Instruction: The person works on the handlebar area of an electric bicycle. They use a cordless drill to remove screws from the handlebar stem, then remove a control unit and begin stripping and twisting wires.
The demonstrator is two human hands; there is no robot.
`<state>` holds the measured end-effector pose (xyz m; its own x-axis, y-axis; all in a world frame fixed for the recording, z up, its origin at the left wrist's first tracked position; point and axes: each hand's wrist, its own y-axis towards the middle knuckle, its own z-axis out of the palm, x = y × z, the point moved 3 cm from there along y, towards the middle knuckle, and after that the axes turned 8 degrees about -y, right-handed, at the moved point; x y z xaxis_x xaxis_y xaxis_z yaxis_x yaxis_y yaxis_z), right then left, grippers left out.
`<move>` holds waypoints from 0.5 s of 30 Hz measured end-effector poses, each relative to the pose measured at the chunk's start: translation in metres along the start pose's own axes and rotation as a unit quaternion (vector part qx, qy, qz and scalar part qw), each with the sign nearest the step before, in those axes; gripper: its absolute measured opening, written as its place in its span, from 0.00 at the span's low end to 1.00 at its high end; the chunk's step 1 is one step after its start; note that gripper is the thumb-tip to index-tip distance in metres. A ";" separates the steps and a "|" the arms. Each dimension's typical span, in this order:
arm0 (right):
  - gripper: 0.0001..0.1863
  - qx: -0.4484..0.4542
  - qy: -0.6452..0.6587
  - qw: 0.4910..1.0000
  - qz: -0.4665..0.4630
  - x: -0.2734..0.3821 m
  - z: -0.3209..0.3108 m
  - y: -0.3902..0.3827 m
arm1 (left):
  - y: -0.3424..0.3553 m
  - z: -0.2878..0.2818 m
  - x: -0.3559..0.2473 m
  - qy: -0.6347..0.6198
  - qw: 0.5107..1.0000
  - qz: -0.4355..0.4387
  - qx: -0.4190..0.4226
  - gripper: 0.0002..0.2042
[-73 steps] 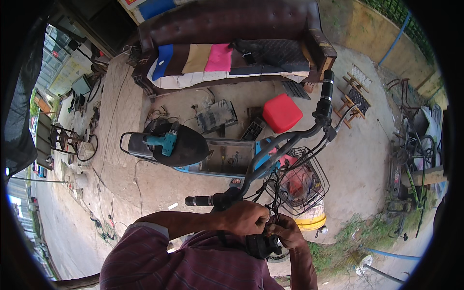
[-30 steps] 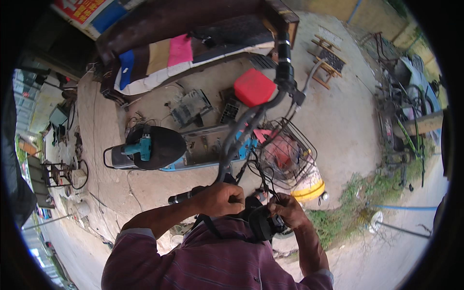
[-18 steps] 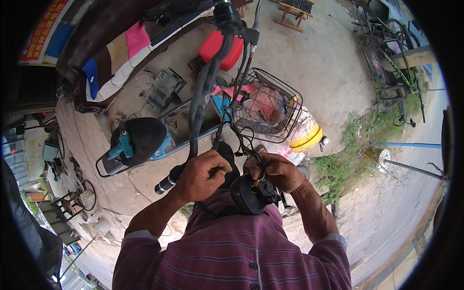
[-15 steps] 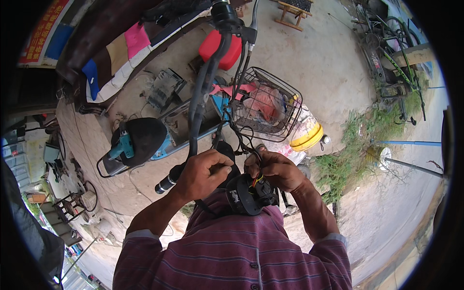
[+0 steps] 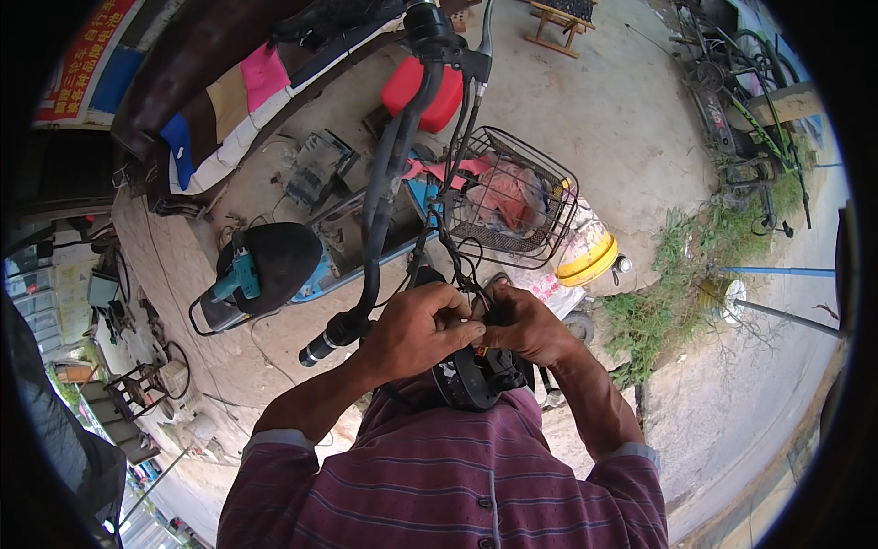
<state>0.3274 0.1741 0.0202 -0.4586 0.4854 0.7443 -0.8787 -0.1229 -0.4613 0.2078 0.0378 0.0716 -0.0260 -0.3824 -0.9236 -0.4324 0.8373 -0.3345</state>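
My left hand [image 5: 416, 331] and my right hand [image 5: 532, 328] meet fingertip to fingertip above a black round housing [image 5: 465, 377], which looks like an electric bike's headlight or display unit. Its open side shows small coloured wires. The right hand is closed in a pinch on thin wires. The left thumb and forefinger are closed too, but what lies between them is hidden. Black cables [image 5: 445, 240] run down from the handlebar [image 5: 377, 206] to just behind my fingers. One rubber handlebar grip [image 5: 322, 342] sticks out beside my left wrist.
Beyond my hands stands a wire basket [image 5: 512, 197] with plastic bags in it. A blue frame with a black seat [image 5: 274, 261] carries a teal power drill [image 5: 240, 274]. Farther off are a red container [image 5: 437, 99], a yellow-rimmed bucket [image 5: 587, 261], a sofa [image 5: 151, 110] and bicycles [image 5: 754, 119].
My left hand has moved right, and its fingertips now meet those of my right hand over the wires. The right hand stays in nearly the same place, still pinching.
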 end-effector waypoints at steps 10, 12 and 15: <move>0.15 -0.013 -0.040 0.999 0.018 0.005 0.009 -0.001 | -0.006 -0.007 0.008 -0.004 0.999 -0.031 0.012 0.07; 0.14 -0.006 -0.031 0.999 0.025 0.000 0.010 0.000 | -0.010 -0.010 0.012 -0.002 1.000 -0.022 0.018 0.07; 0.13 0.007 -0.033 0.999 0.033 0.002 0.012 0.001 | -0.013 -0.015 0.012 0.006 0.999 0.010 0.038 0.07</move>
<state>0.3241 0.1642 0.0270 -0.5225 0.4186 0.7428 -0.8481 -0.1652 -0.5035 0.1998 0.0166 0.0678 -0.0448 -0.3703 -0.9278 -0.3615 0.8719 -0.3304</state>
